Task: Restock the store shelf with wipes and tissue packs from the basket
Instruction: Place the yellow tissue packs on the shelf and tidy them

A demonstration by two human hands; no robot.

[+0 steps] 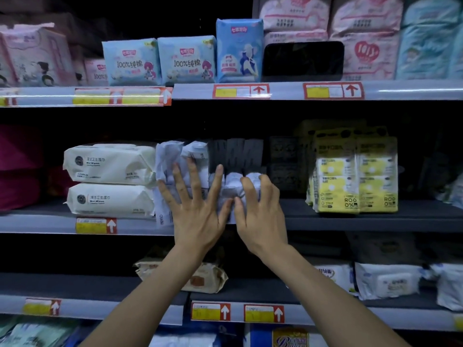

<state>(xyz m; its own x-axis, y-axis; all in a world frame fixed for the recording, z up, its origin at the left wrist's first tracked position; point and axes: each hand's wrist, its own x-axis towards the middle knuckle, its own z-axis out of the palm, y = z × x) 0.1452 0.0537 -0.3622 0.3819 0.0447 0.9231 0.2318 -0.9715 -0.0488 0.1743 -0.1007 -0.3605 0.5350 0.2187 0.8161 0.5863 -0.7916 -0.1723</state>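
Pressing flat against a white crinkled plastic tissue pack (172, 156), the left hand (198, 209) is seen with its fingers straight and spread wide; nothing is clasped by it. The pack is stood upright at the front of the grey middle shelf (363, 221), near the centre of the view. At three o'clock from the left hand, with the two thumbs almost touching, the right hand (260, 211) is placed on a row of grey-and-white soft packs (235, 156). Its fingers are curled over their white lower ends, so that the packs are gripped from the front. These packs are stood just beside the white pack, on the same shelf.

At nine o'clock from the hands, two cream wet-wipe packs (110, 164) are stacked one on the other, with a red-and-yellow price label (96, 225) fixed to the rail below them. At three o'clock, yellow-and-white packets (355, 176) are stood upright, apart from the right hand. At twelve o'clock, on the shelf above, pale blue packets (186, 60) and a black rounded rectangular panel (303, 60) are displayed.
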